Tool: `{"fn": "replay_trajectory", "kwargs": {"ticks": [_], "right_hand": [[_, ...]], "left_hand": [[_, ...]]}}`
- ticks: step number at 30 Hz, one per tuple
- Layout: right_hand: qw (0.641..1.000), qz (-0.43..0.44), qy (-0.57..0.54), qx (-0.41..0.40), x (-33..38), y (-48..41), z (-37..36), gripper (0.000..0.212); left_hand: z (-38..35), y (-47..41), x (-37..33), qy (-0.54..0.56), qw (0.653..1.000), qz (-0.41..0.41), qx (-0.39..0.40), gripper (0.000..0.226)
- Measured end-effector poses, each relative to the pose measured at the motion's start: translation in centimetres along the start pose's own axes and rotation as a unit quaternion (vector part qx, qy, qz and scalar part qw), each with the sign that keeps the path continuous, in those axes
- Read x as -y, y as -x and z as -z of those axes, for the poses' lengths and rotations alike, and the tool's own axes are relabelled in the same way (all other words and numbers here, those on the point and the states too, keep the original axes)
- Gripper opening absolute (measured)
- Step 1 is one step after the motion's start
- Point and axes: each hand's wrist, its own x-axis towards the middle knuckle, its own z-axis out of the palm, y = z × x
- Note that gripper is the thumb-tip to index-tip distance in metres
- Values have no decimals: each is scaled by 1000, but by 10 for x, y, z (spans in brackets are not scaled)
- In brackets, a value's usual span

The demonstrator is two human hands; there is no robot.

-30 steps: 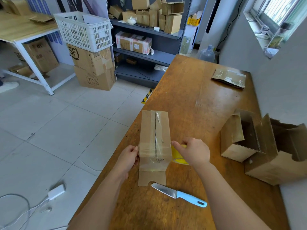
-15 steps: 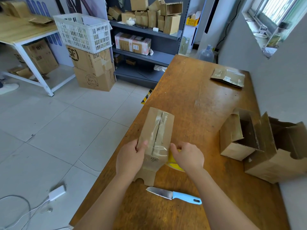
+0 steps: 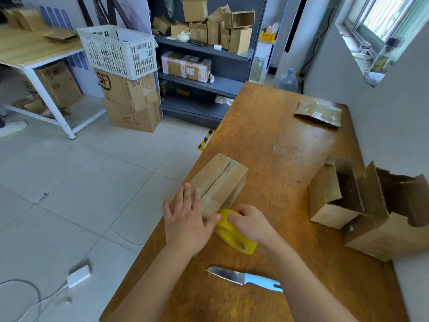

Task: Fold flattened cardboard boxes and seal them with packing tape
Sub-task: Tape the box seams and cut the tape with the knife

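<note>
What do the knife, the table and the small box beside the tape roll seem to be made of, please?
Knife: dull grey blade, likely steel, with a glossy light-blue handle, probably plastic. Table: orange-brown wood or veneer, varnished, judging by grain and window glare. Small box: matte brown cardboard, creased at its folded flaps.

1. Pale tiled floor [image 3: 81, 182] fills the left half.
2. A dark grey shelf unit [image 3: 220, 84] stands at top centre.
3. A white-legged wooden table [image 3: 27, 47] sits upper left.
4. Daylight enters a window [image 3: 380, 17] upper right, set in a grey wall [image 3: 394, 112].
</note>
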Motion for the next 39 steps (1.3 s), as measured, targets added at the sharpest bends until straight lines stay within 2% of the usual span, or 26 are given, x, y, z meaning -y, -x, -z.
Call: {"fn": "replay_trajectory", "kwargs": {"ticks": [5,9,13,17,20,23,30,32,35,39], "right_hand": [[993,1,-93,76,6,9,-4,21],[984,8,-158,87,0,15,-18,21],[986,35,-147,76,3,15,-30,34],[988,56,-142,29,9,11,-49,33],[985,36,-168,17,12,7,-58,39],[991,3,-131,18,14,5,-65,45],[956,-139,-233,114,18,1,-79,60],[953,-134,-248,108,13,-1,-81,55],[951,-118,-264,106,14,-1,-80,33],[949,-150,-255,109,17,-6,-84,52]], "left_hand": [[8,-14,16,-13,1000,-22,-6,71],[9,-19,23,-4,999,-48,-17,66],[11,-27,32,12,998,-55,-21,66],[15,-36,39,22,997,-73,-8,65],[18,-42,45,31,996,-87,8,66],[20,-45,51,55,993,-106,25,65],[13,-46,57,68,988,-120,66,71],[9,-45,56,67,990,-117,50,72],[2,-45,53,91,989,-114,2,69],[-3,-46,52,86,988,-130,-23,68]]}}
